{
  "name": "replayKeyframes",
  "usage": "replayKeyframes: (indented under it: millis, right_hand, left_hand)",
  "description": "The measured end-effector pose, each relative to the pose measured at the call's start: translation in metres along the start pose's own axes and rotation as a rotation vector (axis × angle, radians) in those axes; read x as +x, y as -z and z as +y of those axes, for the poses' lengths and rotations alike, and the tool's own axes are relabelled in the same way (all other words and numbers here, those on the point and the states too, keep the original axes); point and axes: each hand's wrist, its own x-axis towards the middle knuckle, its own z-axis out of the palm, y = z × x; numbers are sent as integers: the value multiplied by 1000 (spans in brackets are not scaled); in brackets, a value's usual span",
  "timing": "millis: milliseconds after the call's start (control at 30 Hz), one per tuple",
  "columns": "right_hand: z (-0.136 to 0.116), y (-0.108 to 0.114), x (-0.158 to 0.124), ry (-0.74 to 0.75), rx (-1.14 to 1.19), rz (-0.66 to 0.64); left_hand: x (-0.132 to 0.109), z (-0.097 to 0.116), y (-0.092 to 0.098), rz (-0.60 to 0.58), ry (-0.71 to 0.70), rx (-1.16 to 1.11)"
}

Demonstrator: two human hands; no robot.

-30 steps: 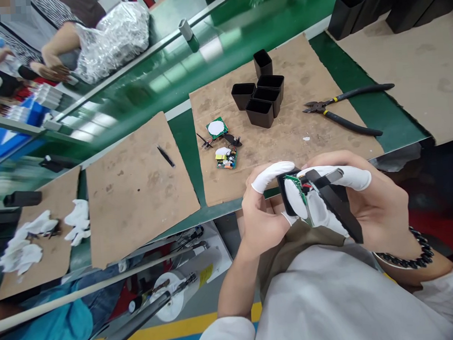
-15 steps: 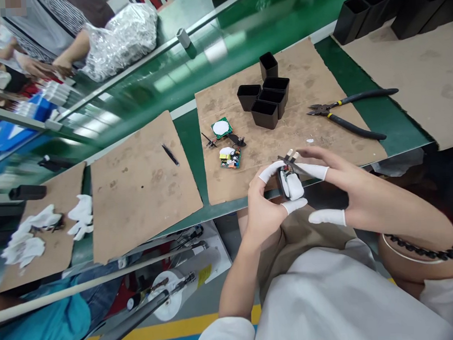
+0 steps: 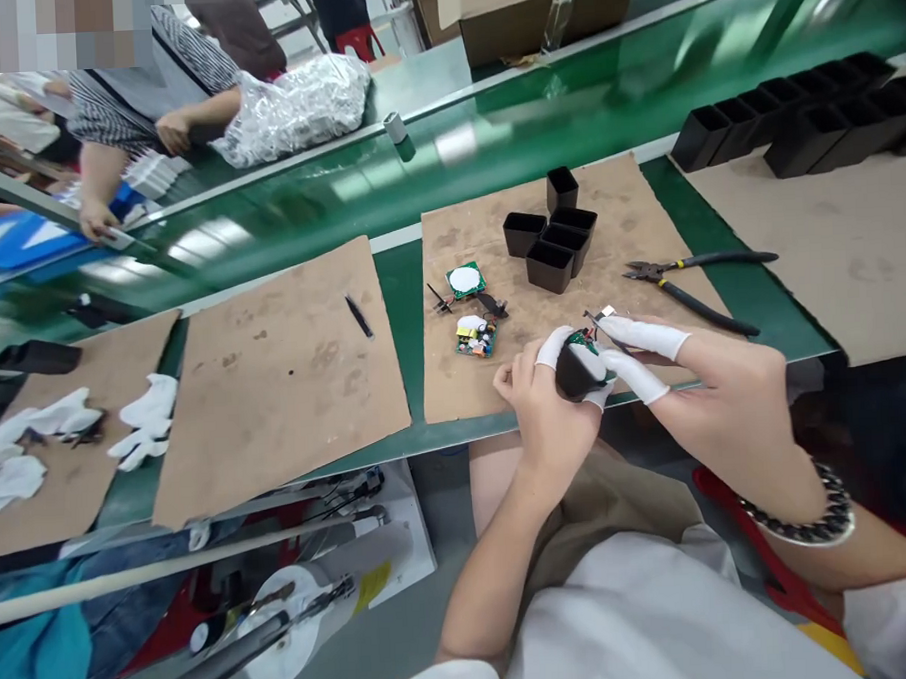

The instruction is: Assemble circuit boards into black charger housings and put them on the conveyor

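Note:
My left hand, wearing white finger cots, is closed round a small black plastic housing. A white pad and part of a green circuit board show in the housing's open side. My right hand, also with white finger cots, pinches a dark plug plate with metal prongs at the housing's upper edge; the fingers partly hide it. Beyond my left hand lie a green board with a white disc and a board with components, joined to dark plug parts by wires.
Several black cups stand on the cardboard sheet. Diagonal cutters lie to the right, tweezers to the left. White gloves lie farther left. More black housings line the far right. A co-worker's hand is across the green belt.
My right thumb and fingers have closed in on the housing and plug plate. The housing has turned, showing more of its black side. The camera view has shifted.

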Motion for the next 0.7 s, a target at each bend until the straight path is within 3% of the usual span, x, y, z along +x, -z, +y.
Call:
replayKeyframes:
  millis: [67,267,533,600,700]
  right_hand:
    - [0,-9,-1,32,-72,57]
    - [5,-15,1,57,-73,1]
    - [12,-54,-23,-314,229,43]
    - [16,-57,-29,-289,233,33]
    - [24,-50,-31,-125,164,71]
  left_hand:
    - [1,0,-8,34,-4,51]
    - [2,-4,-20,131,-48,76]
    - [-6,-12,-24,235,-166,79]
    - [-15,-17,-19,244,-233,93]
    - [-33,-30,-4,228,-266,188]
